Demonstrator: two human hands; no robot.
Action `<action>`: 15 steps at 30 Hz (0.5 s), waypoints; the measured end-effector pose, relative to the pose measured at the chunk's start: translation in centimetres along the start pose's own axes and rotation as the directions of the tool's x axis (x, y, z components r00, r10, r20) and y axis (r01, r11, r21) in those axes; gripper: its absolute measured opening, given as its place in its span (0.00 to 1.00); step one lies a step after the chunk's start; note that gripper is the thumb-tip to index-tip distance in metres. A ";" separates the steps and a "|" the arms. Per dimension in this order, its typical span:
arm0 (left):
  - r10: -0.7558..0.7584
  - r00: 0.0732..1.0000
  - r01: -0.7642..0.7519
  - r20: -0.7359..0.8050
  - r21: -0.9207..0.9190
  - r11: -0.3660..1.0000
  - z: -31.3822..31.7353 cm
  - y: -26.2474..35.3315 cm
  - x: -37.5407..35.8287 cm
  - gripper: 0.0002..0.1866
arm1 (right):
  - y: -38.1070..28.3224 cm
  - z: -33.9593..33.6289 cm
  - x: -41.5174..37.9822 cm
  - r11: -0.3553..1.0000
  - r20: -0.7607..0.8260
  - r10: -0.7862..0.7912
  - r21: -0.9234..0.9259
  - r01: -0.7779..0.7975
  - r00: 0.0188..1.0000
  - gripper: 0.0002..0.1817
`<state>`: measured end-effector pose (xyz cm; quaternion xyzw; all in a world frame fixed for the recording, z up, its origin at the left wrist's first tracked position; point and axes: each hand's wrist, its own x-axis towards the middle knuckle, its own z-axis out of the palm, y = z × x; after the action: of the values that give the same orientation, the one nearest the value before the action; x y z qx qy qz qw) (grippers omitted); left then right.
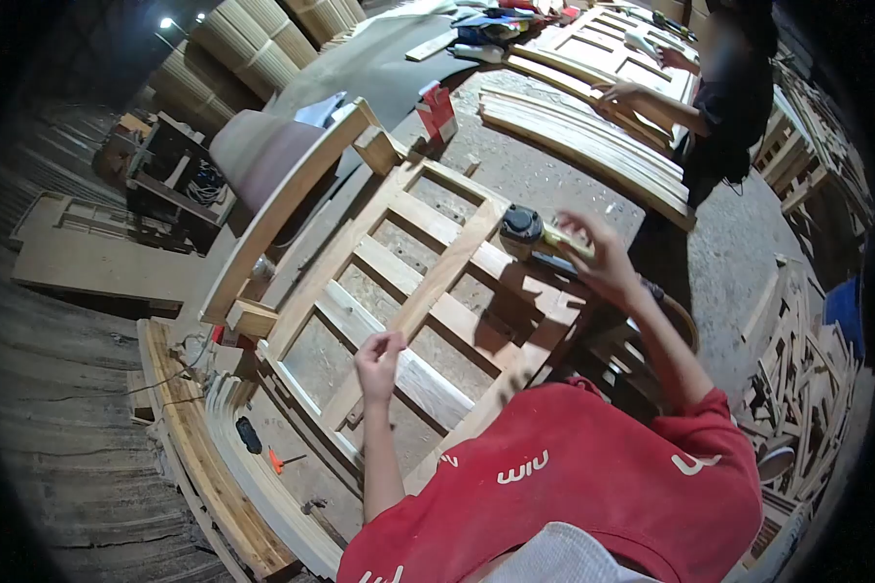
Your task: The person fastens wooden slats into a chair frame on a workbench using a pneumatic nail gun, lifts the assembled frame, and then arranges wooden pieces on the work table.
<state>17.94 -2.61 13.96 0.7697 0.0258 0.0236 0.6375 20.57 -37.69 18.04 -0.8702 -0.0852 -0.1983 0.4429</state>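
Observation:
A wooden slatted frame point(441, 291) lies on the workbench in front of me. My left hand point(376, 367) is over its lower middle with the fingertips pinched together; anything between them is too small to make out. At the frame's upper right corner rests an air nail gun point(523, 228) with a dark round head and a yellowish body. My right hand point(603, 262) is at the nail gun's handle end, fingers apart and curved around it, without a closed grip. A curved wooden rail point(287, 209) stands raised along the frame's far left side.
Curved slats point(583, 146) lie stacked on the bench behind. A co-worker point(734, 97) handles another wooden frame point(617, 44) at the back right. An orange screwdriver point(276, 461) lies at the lower left, and scrap wood point(797, 379) is heaped on the right floor.

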 end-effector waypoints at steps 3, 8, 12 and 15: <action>0.053 0.992 -0.057 0.112 0.034 0.998 3.9 1.9 1.9 0.06 | -1.6 1.3 -2.5 0.879 0.126 0.139 0.441 -0.181 0.982 0.08; 0.293 0.881 -0.319 0.372 0.009 0.948 5.6 8.4 4.1 0.04 | -0.5 5.0 -6.1 0.285 0.514 0.436 0.700 -0.655 0.738 0.11; 0.837 0.535 -0.845 0.116 0.064 0.531 2.2 21.2 0.1 0.09 | 0.2 6.8 -6.7 0.327 0.600 0.413 0.604 -0.727 0.685 0.09; 0.992 0.123 -0.992 -0.039 0.028 0.124 -2.3 24.6 -5.5 0.01 | 0.2 7.3 -5.4 0.368 0.641 0.301 0.606 -0.706 0.707 0.09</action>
<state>12.53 -5.36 38.56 0.5917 -0.4750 0.4578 0.4633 17.73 -31.76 11.74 -0.5581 0.0178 0.2104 0.8025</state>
